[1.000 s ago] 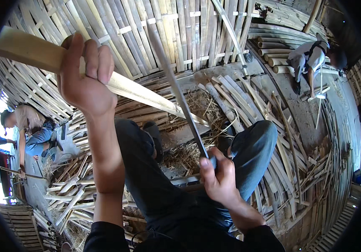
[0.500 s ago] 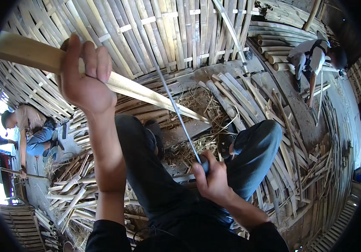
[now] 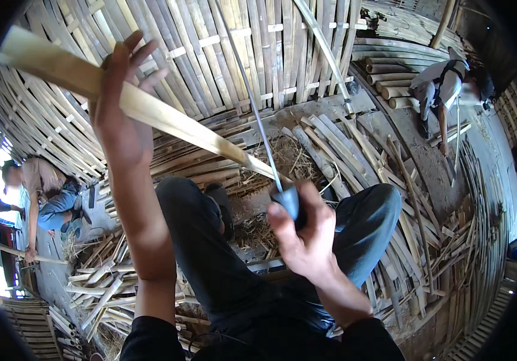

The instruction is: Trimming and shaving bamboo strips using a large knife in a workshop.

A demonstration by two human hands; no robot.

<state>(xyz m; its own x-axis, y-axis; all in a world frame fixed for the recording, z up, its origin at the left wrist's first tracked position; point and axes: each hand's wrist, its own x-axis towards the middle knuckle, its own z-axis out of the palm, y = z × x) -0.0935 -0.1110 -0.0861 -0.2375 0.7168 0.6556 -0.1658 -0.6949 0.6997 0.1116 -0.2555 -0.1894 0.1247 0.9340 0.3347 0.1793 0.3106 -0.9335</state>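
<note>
A long split bamboo strip [image 3: 174,123] slants from the upper left down to the middle, its lower end passing behind the knife near my right hand. My left hand [image 3: 120,105] lies across its upper part with the fingers stretched out and apart, the strip resting against the palm; the thumb is hard to make out. My right hand [image 3: 309,231] is closed round the dark blue-grey handle of a long, thin-bladed knife [image 3: 257,111]. The blade points up and away, crossing in front of the strip near its lower end.
A woven bamboo panel [image 3: 222,54] stands ahead. Split bamboo strips [image 3: 324,147] lie in piles on both sides, with shavings [image 3: 255,231] between my feet. One person [image 3: 47,192] crouches at far left, another [image 3: 445,84] bends at far right beside bamboo poles [image 3: 385,78].
My left hand's fingers have uncurled from the strip. My right hand has risen with the knife, its handle now close to the strip's lower end. The strip has shifted slightly.
</note>
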